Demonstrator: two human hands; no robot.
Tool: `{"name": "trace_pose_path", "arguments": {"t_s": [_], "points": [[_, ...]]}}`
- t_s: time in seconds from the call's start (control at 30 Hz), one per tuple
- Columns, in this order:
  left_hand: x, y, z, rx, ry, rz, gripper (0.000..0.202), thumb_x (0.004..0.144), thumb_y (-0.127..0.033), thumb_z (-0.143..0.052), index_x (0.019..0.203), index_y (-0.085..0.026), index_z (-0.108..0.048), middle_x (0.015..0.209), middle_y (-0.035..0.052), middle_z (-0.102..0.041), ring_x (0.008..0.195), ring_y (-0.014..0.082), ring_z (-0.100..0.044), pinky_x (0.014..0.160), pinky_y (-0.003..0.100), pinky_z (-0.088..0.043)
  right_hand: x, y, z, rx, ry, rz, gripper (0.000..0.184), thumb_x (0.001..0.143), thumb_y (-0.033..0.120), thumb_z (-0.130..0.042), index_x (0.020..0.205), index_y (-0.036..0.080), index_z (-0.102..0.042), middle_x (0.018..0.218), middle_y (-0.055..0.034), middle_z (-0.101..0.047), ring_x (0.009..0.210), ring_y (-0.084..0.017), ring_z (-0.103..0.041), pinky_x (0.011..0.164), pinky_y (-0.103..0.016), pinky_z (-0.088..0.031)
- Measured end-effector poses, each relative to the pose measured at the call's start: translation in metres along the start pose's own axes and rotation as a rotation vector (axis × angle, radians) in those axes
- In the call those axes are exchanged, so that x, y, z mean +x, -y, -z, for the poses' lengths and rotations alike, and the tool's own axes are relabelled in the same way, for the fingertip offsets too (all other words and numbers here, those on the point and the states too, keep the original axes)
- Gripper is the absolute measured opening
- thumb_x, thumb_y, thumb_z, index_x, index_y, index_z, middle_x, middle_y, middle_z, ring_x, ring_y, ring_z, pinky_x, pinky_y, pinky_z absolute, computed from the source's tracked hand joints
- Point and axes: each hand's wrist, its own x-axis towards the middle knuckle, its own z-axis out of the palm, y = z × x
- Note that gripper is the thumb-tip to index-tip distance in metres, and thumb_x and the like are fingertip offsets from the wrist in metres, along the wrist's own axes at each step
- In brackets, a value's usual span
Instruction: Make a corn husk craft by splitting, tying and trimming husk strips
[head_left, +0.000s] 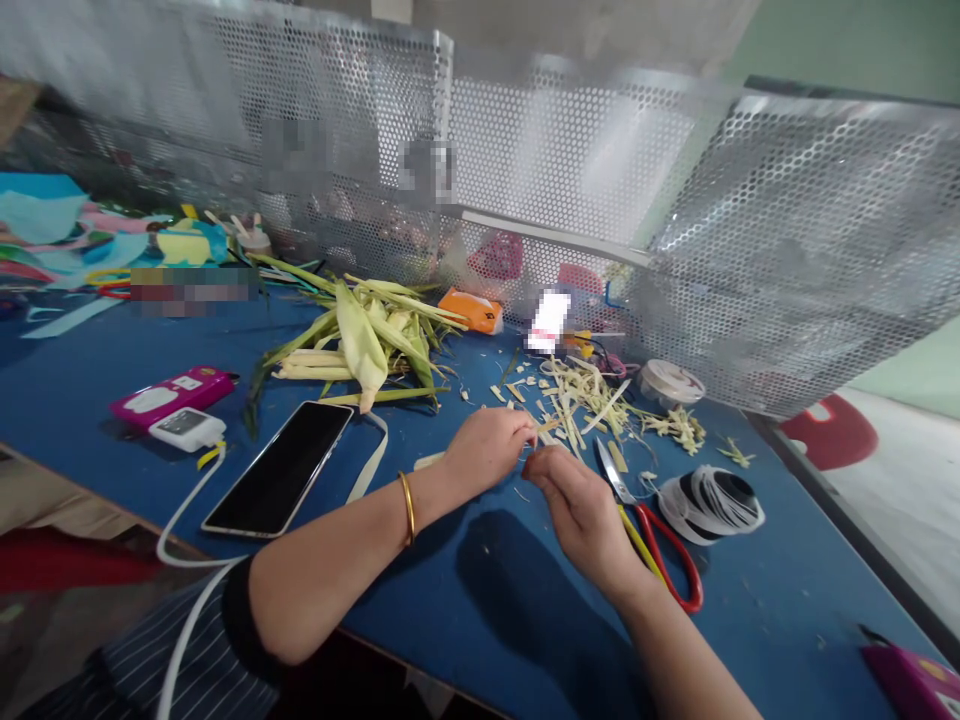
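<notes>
My left hand (491, 445), with a gold bangle on its wrist, reaches over the blue table with its fingers pinched together. Close against its fingertips is my right hand (577, 500), also closed, its fingers curled. Whatever lies between the two sets of fingertips is too small and hidden to make out. Just beyond them are scattered pale cut husk strips (585, 395). Scissors (616, 475) with red and yellow handles lie right of my right hand. A pile of green corn husks (364, 345) rests behind my left forearm.
A black-screened phone (281, 470), white cabled device (187, 428) and purple pack (172, 393) lie left. Right are a wound white roll (709, 505) and round tape roll (671, 382). A perforated metal screen (555, 150) borders the back; an orange packet (471, 311) sits before it.
</notes>
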Motion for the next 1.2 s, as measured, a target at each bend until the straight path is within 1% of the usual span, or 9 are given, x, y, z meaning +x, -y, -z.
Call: {"name": "trace_pose_path", "arguments": {"t_s": [0.27, 0.43, 0.57, 0.73, 0.83, 0.93, 1.0, 1.1, 1.2], "points": [[-0.001, 0.003, -0.002, 0.197, 0.145, -0.161, 0.024, 0.092, -0.023, -0.047, 0.086, -0.017, -0.069, 0.086, 0.0043, -0.07, 0.083, 0.0174, -0.063, 0.072, 0.025, -0.043, 0.005, -0.004, 0.021, 0.198, -0.174, -0.195, 0.018, 0.093, 0.026, -0.049, 0.076, 0.022, -0.054, 0.077, -0.0016, -0.059, 0.076, -0.017, -0.056, 0.072, -0.029, -0.044], [-0.004, 0.001, -0.004, 0.257, 0.339, -0.343, 0.02, 0.087, -0.014, -0.05, 0.085, -0.02, -0.069, 0.083, 0.0025, -0.068, 0.077, 0.0158, -0.061, 0.067, 0.024, -0.042, 0.007, -0.009, 0.044, 0.283, -0.059, -0.397, 0.02, 0.085, 0.033, -0.06, 0.071, 0.019, -0.062, 0.066, 0.0003, -0.055, 0.058, -0.013, -0.044, 0.057, -0.027, -0.035], [-0.005, -0.004, 0.0, 0.003, 0.463, -0.496, 0.023, 0.09, -0.014, -0.046, 0.081, -0.02, -0.067, 0.084, 0.001, -0.069, 0.082, 0.0133, -0.062, 0.075, 0.022, -0.043, 0.006, -0.013, 0.052, 0.572, 0.021, -0.514, 0.022, 0.081, 0.035, -0.065, 0.068, 0.018, -0.058, 0.064, 0.0014, -0.053, 0.055, -0.01, -0.038, 0.054, -0.026, -0.03], [-0.005, -0.008, 0.012, -0.28, 0.309, -0.355, 0.027, 0.095, -0.026, -0.045, 0.083, -0.018, -0.068, 0.075, 0.0014, -0.065, 0.07, 0.0101, -0.059, 0.07, 0.02, -0.043, 0.008, -0.024, 0.043, 1.009, -0.085, -0.688, 0.025, 0.07, 0.032, -0.074, 0.067, 0.02, -0.053, 0.061, 0.0038, -0.048, 0.049, -0.009, -0.035, 0.051, -0.025, -0.033], [-0.004, -0.008, 0.013, -0.31, 0.136, -0.192, 0.026, 0.094, -0.026, -0.046, 0.083, -0.017, -0.068, 0.069, -0.0001, -0.062, 0.064, 0.0094, -0.055, 0.065, 0.02, -0.042, 0.01, -0.025, 0.029, 1.081, -0.185, -0.655, 0.024, 0.068, 0.031, -0.075, 0.07, 0.021, -0.054, 0.063, 0.0035, -0.05, 0.054, -0.011, -0.043, 0.057, -0.027, -0.041], [-0.002, -0.006, 0.01, -0.281, -0.006, -0.073, 0.024, 0.092, -0.025, -0.047, 0.081, -0.016, -0.068, 0.068, -0.0004, -0.063, 0.063, 0.0102, -0.055, 0.064, 0.02, -0.042, 0.009, -0.018, 0.013, 0.938, -0.311, -0.503, 0.021, 0.079, 0.037, -0.067, 0.073, 0.022, -0.053, 0.071, 0.001, -0.055, 0.065, -0.014, -0.053, 0.067, -0.03, -0.046], [-0.001, -0.004, 0.007, -0.218, -0.048, -0.028, 0.025, 0.092, -0.023, -0.047, 0.079, -0.016, -0.068, 0.071, 0.0002, -0.065, 0.067, 0.0116, -0.057, 0.067, 0.021, -0.042, 0.006, -0.012, 0.004, 0.664, -0.357, -0.375, 0.019, 0.087, 0.034, -0.059, 0.074, 0.022, -0.054, 0.073, -0.0001, -0.057, 0.07, -0.015, -0.055, 0.072, -0.031, -0.046], [0.0, -0.002, 0.002, -0.038, -0.03, -0.047, 0.025, 0.092, -0.019, -0.046, 0.08, -0.017, -0.068, 0.08, 0.0027, -0.069, 0.077, 0.0147, -0.062, 0.074, 0.023, -0.043, 0.0, -0.004, -0.002, 0.215, -0.272, -0.216, 0.018, 0.093, 0.026, -0.05, 0.076, 0.022, -0.053, 0.074, -0.0006, -0.055, 0.071, -0.016, -0.052, 0.07, -0.03, -0.042], [-0.003, 0.0, -0.004, 0.205, 0.064, -0.137, 0.024, 0.091, -0.019, -0.045, 0.083, -0.016, -0.067, 0.085, 0.006, -0.069, 0.082, 0.0186, -0.063, 0.074, 0.026, -0.044, -0.002, -0.003, 0.001, 0.047, -0.166, -0.156, 0.018, 0.094, 0.023, -0.046, 0.077, 0.022, -0.05, 0.074, -0.0003, -0.054, 0.069, -0.015, -0.05, 0.066, -0.029, -0.04]]}}
